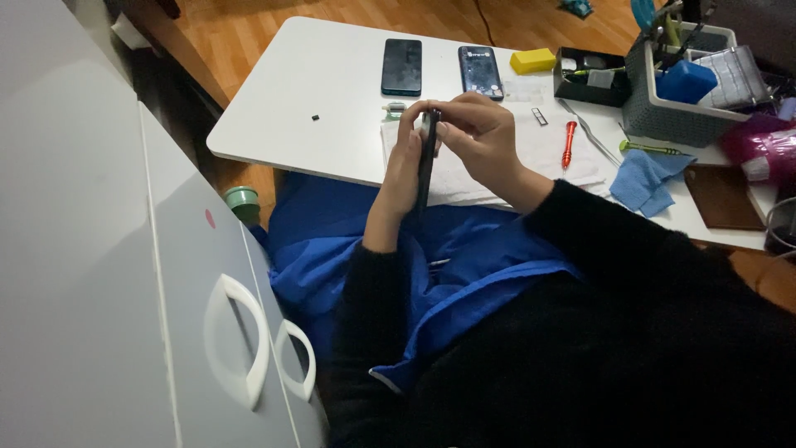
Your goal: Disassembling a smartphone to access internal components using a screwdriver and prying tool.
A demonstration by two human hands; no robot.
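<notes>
Both hands meet over the near edge of the white table (pixel 332 133), holding a dark, thin phone (pixel 426 170) seen edge-on — it stands nearly upright, its lower end dropping below the table edge toward the blue garment (pixel 464 265) in the person's lap. The left hand (pixel 403 170) runs along the phone's left side, fingers closed against it and the thumb side hidden behind the edge. The right hand (pixel 479 137) curls over the phone's top end, fingertips pinched on it from the right; whether anything small sits between those fingertips cannot be told.

Under the hands, at the near edge, lies a white cloth (pixel 531 158). On its right part rests a red-handled screwdriver (pixel 569 143), pointing toward the near edge, and just beyond that a pair of metal tweezers (pixel 589 131) lies slantwise. Toward the far edge, two more phones lie flat side by side — a dark teal one (pixel 402 66) and a black one with a curved screen (pixel 480 70). A yellow block (pixel 532 60) sits just to the right of them, next to a black tray (pixel 590 79) of small parts. A tiny black piece (pixel 315 118) lies alone on the left part of the table.

At the right end stands a grey basket (pixel 663 112) filled with tools, with a blue rag (pixel 645 178) crumpled in front of it and a brown pad (pixel 723 197) near the right corner. A grey cabinet (pixel 124 290) with white handles fills the left.
</notes>
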